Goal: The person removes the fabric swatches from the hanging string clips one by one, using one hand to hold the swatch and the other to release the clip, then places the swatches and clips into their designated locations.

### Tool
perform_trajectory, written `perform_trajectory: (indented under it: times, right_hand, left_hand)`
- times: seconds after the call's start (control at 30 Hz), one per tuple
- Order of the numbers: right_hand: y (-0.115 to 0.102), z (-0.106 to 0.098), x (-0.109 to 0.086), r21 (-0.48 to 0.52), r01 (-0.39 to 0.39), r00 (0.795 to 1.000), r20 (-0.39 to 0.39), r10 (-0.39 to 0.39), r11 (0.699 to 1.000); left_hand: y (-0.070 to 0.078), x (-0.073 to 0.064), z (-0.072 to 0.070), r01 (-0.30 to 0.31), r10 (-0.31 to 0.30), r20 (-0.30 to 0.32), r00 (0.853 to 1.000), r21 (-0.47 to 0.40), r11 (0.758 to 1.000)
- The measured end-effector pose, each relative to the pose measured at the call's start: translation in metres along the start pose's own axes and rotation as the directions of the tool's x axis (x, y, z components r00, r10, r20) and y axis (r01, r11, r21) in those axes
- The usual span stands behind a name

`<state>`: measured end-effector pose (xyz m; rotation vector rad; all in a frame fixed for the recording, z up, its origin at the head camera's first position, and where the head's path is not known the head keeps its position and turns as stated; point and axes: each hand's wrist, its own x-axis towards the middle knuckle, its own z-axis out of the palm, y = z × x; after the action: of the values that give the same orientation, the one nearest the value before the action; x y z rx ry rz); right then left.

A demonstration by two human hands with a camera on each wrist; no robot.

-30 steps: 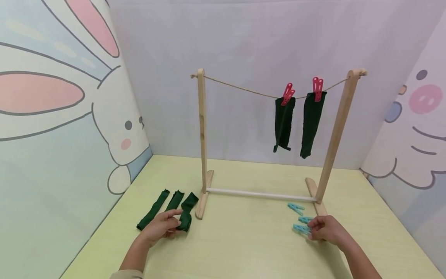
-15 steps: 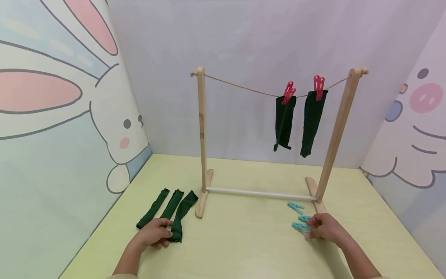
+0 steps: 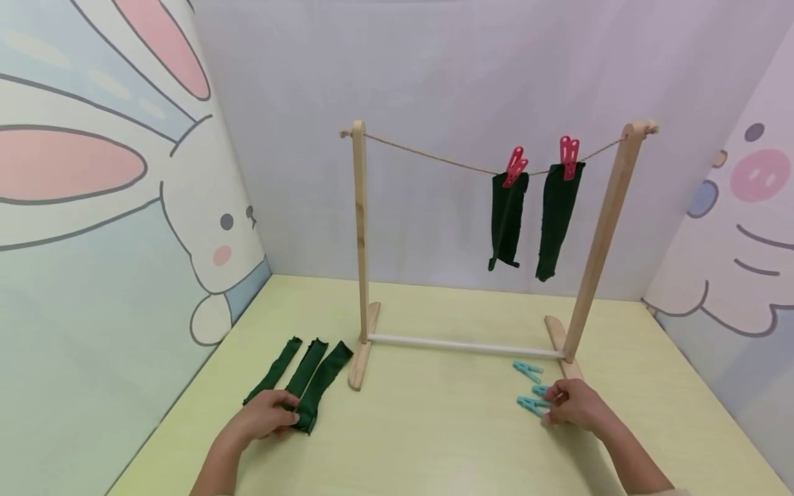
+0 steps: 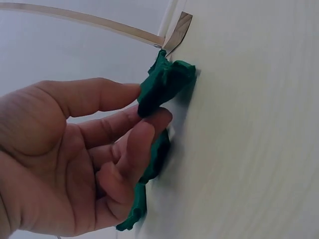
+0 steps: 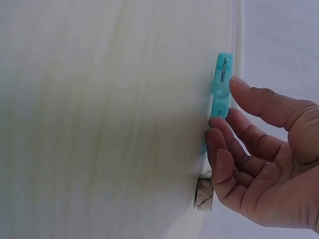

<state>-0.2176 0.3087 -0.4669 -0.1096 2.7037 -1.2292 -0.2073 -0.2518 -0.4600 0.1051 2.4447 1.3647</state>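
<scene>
On the left side of the table, my left hand (image 3: 263, 415) pinches the near end of the rightmost of three green cloth strips (image 3: 324, 382). In the left wrist view, this strip (image 4: 167, 83) bunches between thumb and fingers. My right hand (image 3: 577, 403) is at the right with thumb and fingertips on the nearest light-blue clothespin (image 3: 530, 405). That clothespin (image 5: 223, 74) lies along the thumb tip in the right wrist view. A second blue clothespin (image 3: 541, 390) is partly hidden by the fingers; a third blue clothespin (image 3: 526, 370) lies farther back.
A wooden stand (image 3: 361, 234) carries a sagging string (image 3: 428, 155). Two dark green cloth pieces (image 3: 507, 220) hang from it by red clothespins (image 3: 516, 167). A white bar (image 3: 465, 344) joins the stand's feet. Walls with cartoon drawings (image 3: 217, 200) flank the table (image 3: 434, 427).
My left hand has drawn the rightmost strip's near end toward me and leftward, straightening it beside the others. The nearest blue clothespin has shifted and turned slightly at my right fingertips.
</scene>
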Motion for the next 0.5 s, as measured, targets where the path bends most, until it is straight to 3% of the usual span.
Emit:
perform_trajectory:
  times: [0.07, 0.23, 0.5]
  right_hand:
    - [0.003, -0.001, 0.000, 0.022, 0.034, 0.999, 0.022, -0.035, 0.999]
    - [0.005, -0.003, -0.003, 0.055, 0.029, 0.999, 0.037, -0.031, 0.998]
    - [0.002, -0.003, -0.004, 0.056, -0.028, 0.999, 0.029, 0.026, 0.998]
  left_hand:
    - [-0.002, -0.001, -0.002, 0.005, -0.005, -0.001, 1.000, -0.001, 1.000]
    - [-0.006, 0.000, -0.004, -0.030, 0.031, 0.021, 0.999, -0.047, 0.998]
    - [-0.004, 0.014, 0.012, -0.082, 0.132, 0.188, 0.973, -0.251, 0.964]
